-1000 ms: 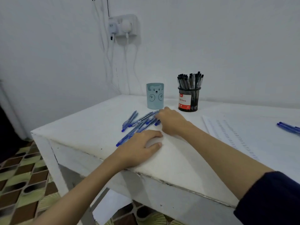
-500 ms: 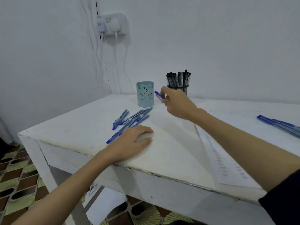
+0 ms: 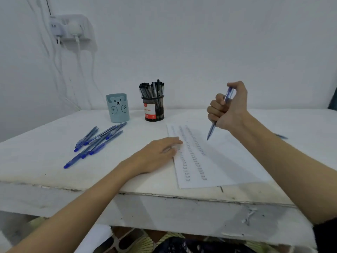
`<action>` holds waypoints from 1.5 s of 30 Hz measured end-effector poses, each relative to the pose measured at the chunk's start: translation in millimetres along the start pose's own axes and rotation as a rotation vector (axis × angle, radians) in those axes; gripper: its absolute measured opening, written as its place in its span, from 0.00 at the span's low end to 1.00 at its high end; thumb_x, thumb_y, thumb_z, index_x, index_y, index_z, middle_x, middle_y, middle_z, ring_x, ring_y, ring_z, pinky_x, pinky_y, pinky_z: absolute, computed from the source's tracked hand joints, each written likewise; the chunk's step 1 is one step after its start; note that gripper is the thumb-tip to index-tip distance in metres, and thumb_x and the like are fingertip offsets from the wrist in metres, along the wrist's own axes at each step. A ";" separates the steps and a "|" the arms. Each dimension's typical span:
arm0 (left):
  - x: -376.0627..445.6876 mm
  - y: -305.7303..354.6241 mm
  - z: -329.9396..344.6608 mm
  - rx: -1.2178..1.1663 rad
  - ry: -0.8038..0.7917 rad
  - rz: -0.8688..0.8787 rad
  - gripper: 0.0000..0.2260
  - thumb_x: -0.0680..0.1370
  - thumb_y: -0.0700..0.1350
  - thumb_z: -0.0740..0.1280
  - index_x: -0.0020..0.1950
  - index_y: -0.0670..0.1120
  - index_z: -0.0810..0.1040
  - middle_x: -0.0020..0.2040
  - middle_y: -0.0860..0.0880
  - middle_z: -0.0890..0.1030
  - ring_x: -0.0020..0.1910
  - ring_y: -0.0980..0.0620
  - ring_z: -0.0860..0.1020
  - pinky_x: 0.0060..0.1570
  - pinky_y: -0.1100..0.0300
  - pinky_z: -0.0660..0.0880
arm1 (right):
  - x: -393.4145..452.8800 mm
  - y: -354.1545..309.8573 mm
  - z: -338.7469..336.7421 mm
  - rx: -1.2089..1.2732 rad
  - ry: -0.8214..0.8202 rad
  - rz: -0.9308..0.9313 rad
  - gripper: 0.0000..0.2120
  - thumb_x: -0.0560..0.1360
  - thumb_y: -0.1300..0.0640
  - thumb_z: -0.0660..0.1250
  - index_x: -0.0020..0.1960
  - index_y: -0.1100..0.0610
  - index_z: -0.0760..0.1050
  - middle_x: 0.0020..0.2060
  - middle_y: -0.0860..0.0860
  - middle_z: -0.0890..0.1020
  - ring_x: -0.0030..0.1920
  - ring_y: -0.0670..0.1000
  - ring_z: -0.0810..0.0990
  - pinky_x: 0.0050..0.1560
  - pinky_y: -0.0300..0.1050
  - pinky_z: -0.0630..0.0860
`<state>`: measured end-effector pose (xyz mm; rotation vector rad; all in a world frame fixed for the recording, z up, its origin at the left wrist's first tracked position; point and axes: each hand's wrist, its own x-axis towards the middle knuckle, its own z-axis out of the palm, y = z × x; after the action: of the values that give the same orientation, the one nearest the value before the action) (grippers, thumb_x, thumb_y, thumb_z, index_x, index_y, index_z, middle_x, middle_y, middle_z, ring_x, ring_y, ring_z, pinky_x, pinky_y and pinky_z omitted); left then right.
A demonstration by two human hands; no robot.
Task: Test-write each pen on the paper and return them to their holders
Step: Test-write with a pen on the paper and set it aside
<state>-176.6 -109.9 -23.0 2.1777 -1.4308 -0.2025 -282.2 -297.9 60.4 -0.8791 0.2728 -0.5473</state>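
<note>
- Head view: blue pen sits in your right hand, fist wrapped round it, tip down-left, hovering just above the paper.
- Long axis steep; the written columns lie below-left of the tip.
- Your left hand lies flat, fingertips on the paper's left edge.
- Loose pens lie well left of the paper.

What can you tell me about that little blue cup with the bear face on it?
The bear cup is a pale blue-green cylinder, matte like plastic, with a small bear face and two round paws drawn on its front. It stands upright near the table's back, left of the black mesh holder. No pens show above its rim; nothing visibly touches it.
</note>
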 end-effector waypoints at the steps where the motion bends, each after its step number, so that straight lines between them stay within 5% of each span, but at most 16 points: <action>1: 3.8 4.4 3.0 0.015 -0.033 0.012 0.17 0.82 0.50 0.56 0.72 0.56 0.66 0.73 0.59 0.63 0.71 0.61 0.60 0.65 0.70 0.54 | -2.3 -2.1 -7.5 0.028 0.004 -0.002 0.25 0.70 0.41 0.59 0.23 0.56 0.59 0.19 0.47 0.55 0.21 0.47 0.50 0.23 0.36 0.47; 4: 6.8 10.5 1.9 0.076 -0.053 -0.006 0.18 0.80 0.55 0.58 0.70 0.58 0.67 0.68 0.60 0.68 0.67 0.61 0.65 0.63 0.67 0.58 | -5.7 -4.8 -20.1 -0.020 0.000 -0.010 0.23 0.72 0.40 0.64 0.34 0.60 0.76 0.20 0.48 0.63 0.19 0.46 0.53 0.19 0.36 0.52; 8: 2.2 18.9 -7.4 0.262 -0.010 0.003 0.19 0.74 0.65 0.59 0.64 0.63 0.69 0.53 0.61 0.69 0.53 0.63 0.70 0.54 0.62 0.66 | -3.7 -3.3 -32.4 -0.269 -0.058 -0.014 0.20 0.80 0.54 0.52 0.50 0.67 0.77 0.32 0.58 0.83 0.22 0.49 0.74 0.26 0.37 0.69; 12: 3.9 23.1 -6.5 0.348 -0.002 -0.023 0.21 0.72 0.69 0.56 0.62 0.64 0.69 0.54 0.58 0.67 0.52 0.56 0.69 0.52 0.59 0.66 | -8.8 -2.8 -48.5 -0.695 -0.098 0.050 0.36 0.80 0.38 0.46 0.47 0.66 0.80 0.32 0.61 0.81 0.28 0.55 0.78 0.36 0.43 0.73; 15: 12.5 18.5 -2.4 0.201 0.024 -0.009 0.18 0.77 0.63 0.53 0.64 0.61 0.70 0.57 0.60 0.67 0.57 0.56 0.70 0.56 0.59 0.66 | -9.2 3.3 -55.6 -0.946 -0.098 -0.049 0.24 0.77 0.42 0.61 0.43 0.63 0.79 0.34 0.58 0.82 0.32 0.53 0.80 0.38 0.41 0.75; 18: 30.6 15.4 1.2 0.151 -0.003 0.024 0.16 0.82 0.54 0.51 0.67 0.55 0.68 0.63 0.60 0.66 0.63 0.59 0.67 0.62 0.61 0.63 | -3.3 12.0 -55.4 -0.945 -0.008 -0.199 0.14 0.75 0.57 0.69 0.32 0.60 0.71 0.26 0.55 0.73 0.26 0.52 0.70 0.28 0.39 0.69; 22: 52.5 15.9 6.6 0.185 -0.049 0.043 0.18 0.82 0.49 0.52 0.72 0.52 0.64 0.71 0.56 0.63 0.68 0.59 0.63 0.66 0.62 0.59 | -5.2 27.6 -41.1 -0.946 -0.127 -0.073 0.20 0.79 0.55 0.58 0.32 0.63 0.75 0.24 0.57 0.76 0.22 0.55 0.72 0.26 0.40 0.68; 29: 55.9 5.0 20.9 0.087 0.004 0.075 0.18 0.81 0.50 0.55 0.71 0.53 0.66 0.69 0.57 0.67 0.66 0.57 0.67 0.66 0.57 0.63 | 1.2 50.6 -43.0 -1.081 -0.033 -0.265 0.21 0.72 0.60 0.69 0.23 0.61 0.67 0.19 0.54 0.73 0.16 0.47 0.67 0.20 0.35 0.62; 34: 55.8 7.6 21.4 0.069 0.032 0.062 0.17 0.81 0.47 0.57 0.70 0.53 0.67 0.69 0.57 0.67 0.62 0.62 0.66 0.61 0.65 0.60 | 0.4 56.2 -45.7 -1.143 -0.072 -0.355 0.21 0.68 0.69 0.65 0.22 0.59 0.61 0.18 0.52 0.64 0.21 0.42 0.76 0.19 0.33 0.64; 41: 54.1 9.7 20.8 0.063 0.032 0.058 0.17 0.81 0.47 0.57 0.70 0.52 0.67 0.69 0.56 0.68 0.61 0.62 0.66 0.58 0.66 0.60 | -4.3 55.7 -43.7 -1.173 -0.115 -0.331 0.17 0.68 0.69 0.64 0.23 0.61 0.63 0.22 0.57 0.71 0.17 0.44 0.69 0.17 0.32 0.61; 45: 54.2 9.5 20.7 0.064 0.030 0.050 0.17 0.81 0.47 0.57 0.70 0.53 0.67 0.69 0.57 0.68 0.63 0.61 0.66 0.58 0.66 0.60 | -0.6 59.1 -44.2 -1.204 -0.103 -0.351 0.20 0.67 0.70 0.63 0.22 0.58 0.59 0.20 0.53 0.64 0.20 0.46 0.73 0.19 0.33 0.62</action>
<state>-169.2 -168.0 -27.4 2.1834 -1.4921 -0.1069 -282.1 -296.1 -13.4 -2.1443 0.3543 -0.6478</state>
